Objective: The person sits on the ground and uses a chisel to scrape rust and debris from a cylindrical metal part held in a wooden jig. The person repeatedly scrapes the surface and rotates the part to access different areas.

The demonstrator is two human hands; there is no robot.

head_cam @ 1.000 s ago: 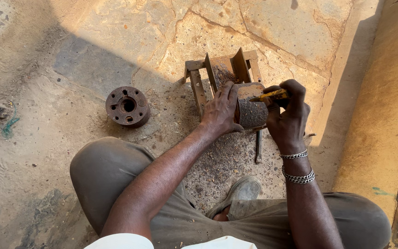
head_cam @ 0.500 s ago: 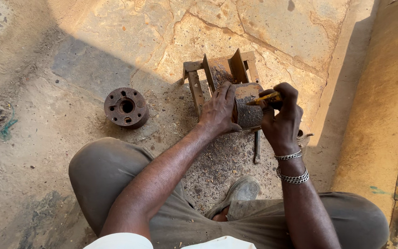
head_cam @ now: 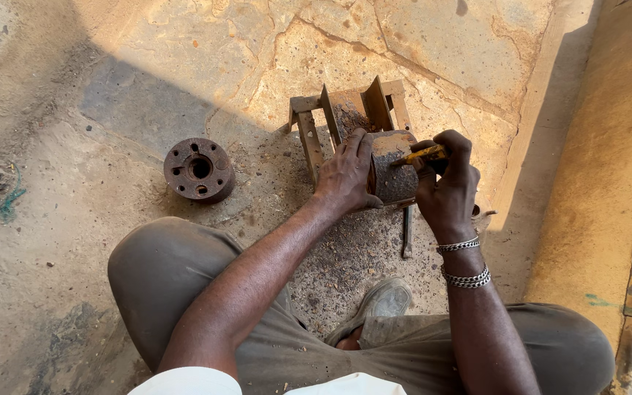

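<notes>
The left hand [head_cam: 345,172] is closed around a rusty metal block [head_cam: 393,168] that rests on the metal frame [head_cam: 345,117]. The right hand [head_cam: 448,183] grips a yellow tool [head_cam: 422,154] against it. Farther left, a round flange [head_cam: 199,169] lies on the floor [head_cam: 111,88].

**Clearance around the metal block**

Left hand [head_cam: 345,175] wraps the near-left side of the rusty block [head_cam: 393,170]; right hand [head_cam: 448,186] with the yellow-handled tool [head_cam: 422,154] covers its right side. Far side is blocked by the angle-iron frame [head_cam: 345,117], uprights touching the block. A thin rod [head_cam: 407,230] lies just below the block, a shoe [head_cam: 382,300] further toward the body. Knees box in the near side. Open floor to the left, up to the round flange [head_cam: 199,170], well apart. A raised curb [head_cam: 594,183] limits the right.
</notes>
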